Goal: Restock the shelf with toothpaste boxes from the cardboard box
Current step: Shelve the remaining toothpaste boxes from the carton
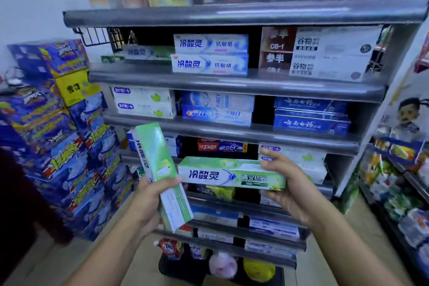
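Green toothpaste boxes fill both grips: left hand (148, 195) clutches one (160, 169) upright, right hand (287, 183) another (232, 175) level, seemingly shelf-bound (232, 76).

The tilted toothpaste box (157, 165) is pale green and white with blue lettering; the level toothpaste box (229, 175) is white fading to green, lettered blue. The shelf (232, 16) has grey edges and carries deep blue boxes (311, 123) with white script. The stacked cartons (69, 169) are blue with yellow and red print.
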